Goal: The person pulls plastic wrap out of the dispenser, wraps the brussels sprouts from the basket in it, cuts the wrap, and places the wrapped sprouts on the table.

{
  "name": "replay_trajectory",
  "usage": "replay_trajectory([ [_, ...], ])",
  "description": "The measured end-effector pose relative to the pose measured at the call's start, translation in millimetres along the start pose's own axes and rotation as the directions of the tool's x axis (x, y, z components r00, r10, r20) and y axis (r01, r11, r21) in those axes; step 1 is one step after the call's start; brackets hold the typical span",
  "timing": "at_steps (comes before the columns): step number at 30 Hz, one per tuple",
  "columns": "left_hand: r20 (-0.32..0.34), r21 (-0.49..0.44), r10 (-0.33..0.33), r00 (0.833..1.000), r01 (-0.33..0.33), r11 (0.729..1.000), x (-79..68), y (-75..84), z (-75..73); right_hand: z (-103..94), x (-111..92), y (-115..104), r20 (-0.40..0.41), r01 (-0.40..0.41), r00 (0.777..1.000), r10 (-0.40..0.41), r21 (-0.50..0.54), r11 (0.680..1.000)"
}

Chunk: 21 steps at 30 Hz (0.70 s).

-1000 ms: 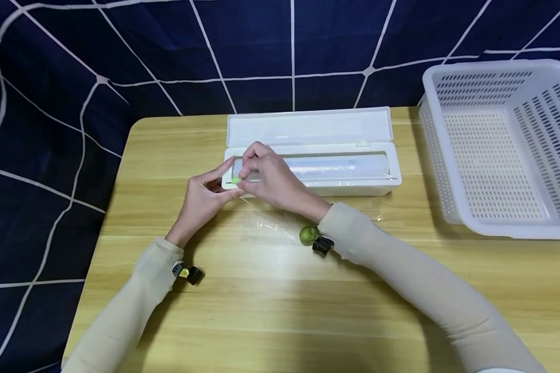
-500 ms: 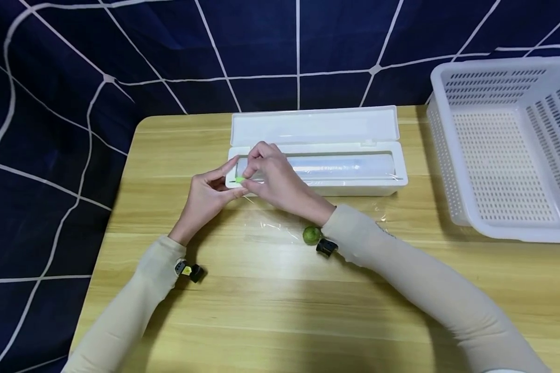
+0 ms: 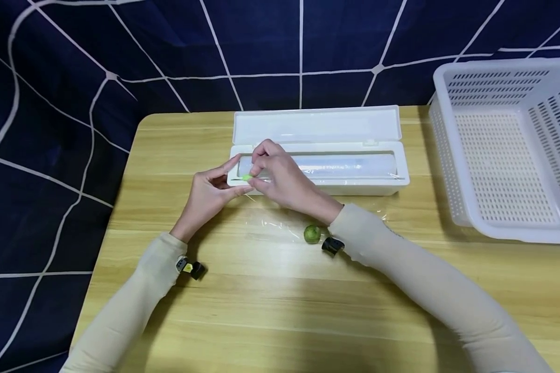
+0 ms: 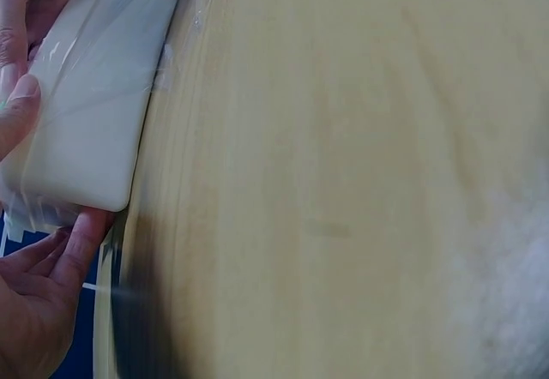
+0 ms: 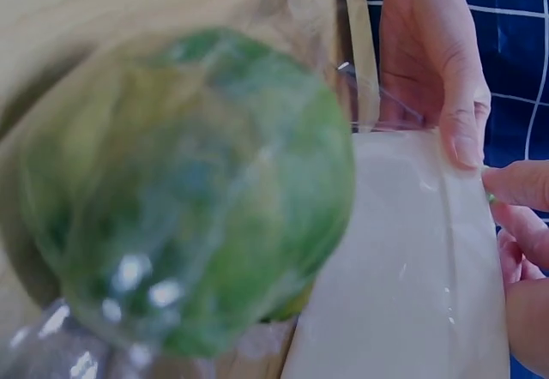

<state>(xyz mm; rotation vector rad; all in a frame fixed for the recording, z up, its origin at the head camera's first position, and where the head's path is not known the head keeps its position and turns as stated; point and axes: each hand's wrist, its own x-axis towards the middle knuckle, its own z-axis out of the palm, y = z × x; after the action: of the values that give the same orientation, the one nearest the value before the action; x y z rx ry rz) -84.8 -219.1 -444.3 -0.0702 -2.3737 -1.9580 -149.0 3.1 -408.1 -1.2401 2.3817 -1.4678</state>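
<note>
A long white cling film box (image 3: 350,189) stands at the back of the table with its lid (image 3: 316,126) raised. Inside lies a roll of clear film (image 3: 354,165). My left hand (image 3: 204,196) holds the box's left end, thumb along the front. With thumb and fingers, my right hand (image 3: 287,178) pinches a small bright green slide cutter (image 3: 247,177) on the front rail, near the left end. Clear film (image 3: 270,227) spreads from the box over the table. A round green fruit (image 3: 312,234) sits below my right wrist; film covers it in the right wrist view, where it looms blurred (image 5: 189,190).
A white perforated plastic basket (image 3: 466,220) stands at the right of the wooden table (image 3: 261,311). Behind and to the left hangs dark blue cloth (image 3: 261,46) with white lines.
My right hand and the green slide cutter have shifted slightly right along the box's rail. My left hand keeps its hold on the left end. The head view has also shifted a little.
</note>
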Motion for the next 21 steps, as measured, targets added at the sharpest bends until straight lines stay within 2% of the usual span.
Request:
replay_trajectory([
  [21,0.002,-0.024,0.0,1.0,0.0,1.0,0.6,-1.1,1.7,-12.8,-15,5,-0.03,0.03,0.999,-0.031,-0.026,0.999],
])
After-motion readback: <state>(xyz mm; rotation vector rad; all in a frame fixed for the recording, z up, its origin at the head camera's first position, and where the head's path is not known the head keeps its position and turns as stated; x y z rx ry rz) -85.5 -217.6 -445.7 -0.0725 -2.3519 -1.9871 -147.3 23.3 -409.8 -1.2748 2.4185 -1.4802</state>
